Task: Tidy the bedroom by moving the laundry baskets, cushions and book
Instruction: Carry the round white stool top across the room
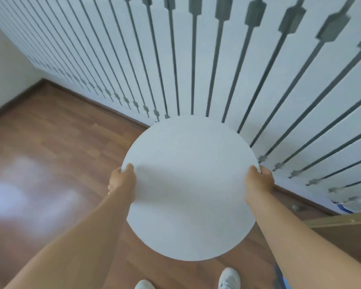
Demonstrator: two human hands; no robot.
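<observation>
A round white lid, seen from straight above, fills the middle of the view; whatever is under it, likely a laundry basket, is hidden. My left hand grips its left rim, thumb on top and fingers under the edge. My right hand grips the right rim the same way. The lid sits close to the wardrobe, above the wooden floor.
A white wardrobe front with thin dark vertical strips runs across the back and right. Brown wooden floor spreads to the left. My white shoes show at the bottom. A wooden edge juts in at the right.
</observation>
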